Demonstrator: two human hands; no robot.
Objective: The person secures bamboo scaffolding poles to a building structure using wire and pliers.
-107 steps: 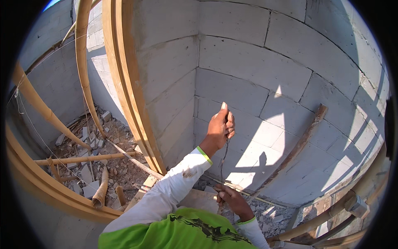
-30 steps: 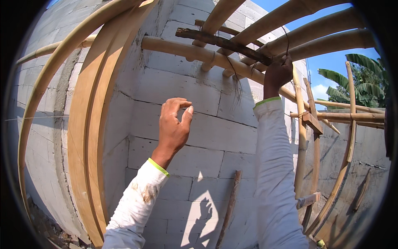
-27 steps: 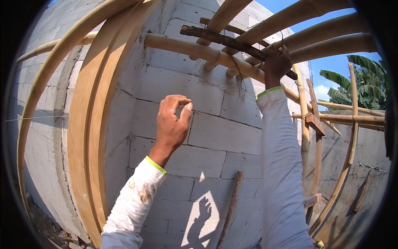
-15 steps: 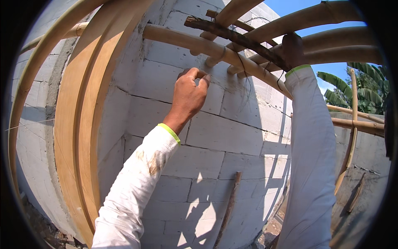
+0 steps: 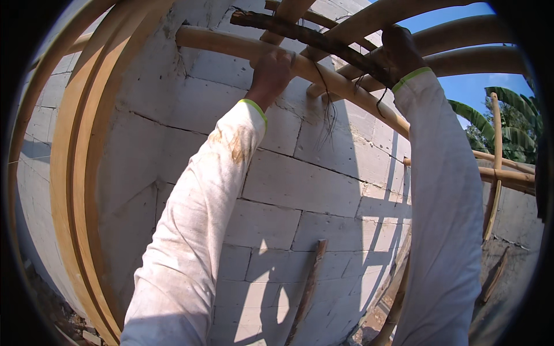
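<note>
My left hand [image 5: 272, 76] is raised against the horizontal bamboo pole [image 5: 222, 44], near where a second pole crosses it. Its fingers are curled at the pole, and anything pinched in them is too small or hidden to tell. Higher and to the right, my right hand [image 5: 400, 48] is closed at one of the overhead bamboo poles [image 5: 456, 34]; its fingertips are mostly out of sight. A dark, rough wooden strip [image 5: 309, 38] slants across the poles and ends by my right wrist. Thin dark tie wire [image 5: 330, 109] dangles from the horizontal pole between my hands.
A pale block wall [image 5: 300, 179] stands right in front. On the left is a wooden door or window frame [image 5: 81, 173], with a curved bamboo pole [image 5: 20, 144] beyond it. A stick [image 5: 306, 291] leans against the wall below. More bamboo [image 5: 496, 132] and banana leaves [image 5: 513, 138] are at right.
My left hand has gone up from in front of the wall to the horizontal pole. The right hand stays at the overhead poles. The whole view has shifted slightly.
</note>
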